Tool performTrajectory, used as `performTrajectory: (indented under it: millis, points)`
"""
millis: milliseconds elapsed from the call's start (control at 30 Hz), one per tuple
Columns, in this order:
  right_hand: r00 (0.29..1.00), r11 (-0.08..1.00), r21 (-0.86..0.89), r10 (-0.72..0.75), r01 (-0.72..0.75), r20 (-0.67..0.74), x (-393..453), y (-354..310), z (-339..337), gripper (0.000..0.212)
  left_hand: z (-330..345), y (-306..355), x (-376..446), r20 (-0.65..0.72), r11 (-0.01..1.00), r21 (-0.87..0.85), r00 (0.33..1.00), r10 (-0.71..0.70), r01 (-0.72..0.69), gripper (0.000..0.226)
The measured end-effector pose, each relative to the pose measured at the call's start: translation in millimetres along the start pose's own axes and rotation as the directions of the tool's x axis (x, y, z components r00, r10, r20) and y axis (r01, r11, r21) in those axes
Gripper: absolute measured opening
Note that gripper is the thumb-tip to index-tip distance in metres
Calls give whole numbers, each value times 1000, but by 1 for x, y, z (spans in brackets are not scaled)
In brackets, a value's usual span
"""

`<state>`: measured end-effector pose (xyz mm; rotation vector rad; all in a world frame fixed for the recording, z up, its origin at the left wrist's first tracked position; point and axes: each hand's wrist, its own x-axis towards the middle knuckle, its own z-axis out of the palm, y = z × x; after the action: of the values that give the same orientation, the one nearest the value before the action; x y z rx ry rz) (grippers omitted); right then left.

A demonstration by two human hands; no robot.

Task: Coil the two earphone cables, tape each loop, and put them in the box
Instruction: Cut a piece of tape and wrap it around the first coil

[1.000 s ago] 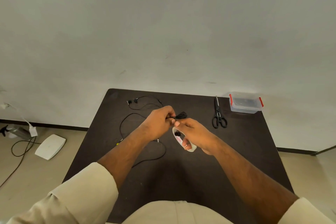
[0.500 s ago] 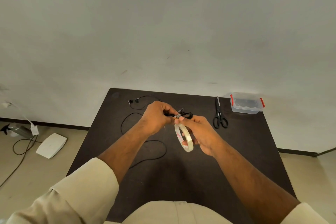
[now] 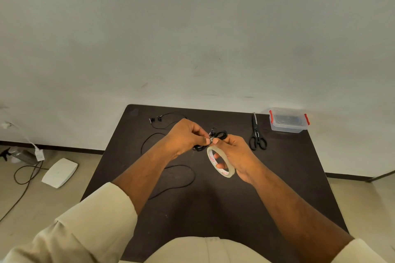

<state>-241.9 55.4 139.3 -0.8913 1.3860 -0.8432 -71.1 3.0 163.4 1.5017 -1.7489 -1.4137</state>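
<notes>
The tape roll [image 3: 221,163] has swung upright in the right hand [image 3: 235,156]; the left hand [image 3: 186,136] pinches the coiled cable [image 3: 219,135], so taping looks underway.

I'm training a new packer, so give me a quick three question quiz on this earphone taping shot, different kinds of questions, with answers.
1. True or false: the scissors lie between the hands and the box.
2. Which hand holds the tape roll? A left, B right, C neither.
3. Fill in: the second earphone cable lies loose on the ____.

Key: 1 true. 2 B; the right hand grips it, while the left hand pinches at the coiled earphone cable. 3 table.
</notes>
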Motion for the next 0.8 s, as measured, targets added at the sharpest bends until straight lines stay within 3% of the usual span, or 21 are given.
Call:
performTrajectory:
  millis: [133,233,333,667,800]
  points:
    - [999,996,71,44,-46,29,0,-2,1,17,9,-2,2,6,974,204,995,104,-103,7]
    - [996,995,64,77,-79,39,0,-4,1,11,19,1,4,66,873,460,987,147,-161,13]
    - [995,996,39,80,-82,52,-1,-5,-3,8,26,3,8,97,793,573,978,186,-208,15]
    - [997,999,11,51,-52,61,1,7,-45,10,53,-5,27,83,870,429,970,230,-243,9]
    - [997,997,25,70,-71,42,5,17,-67,26,68,-2,44,25,913,354,978,209,-204,15]
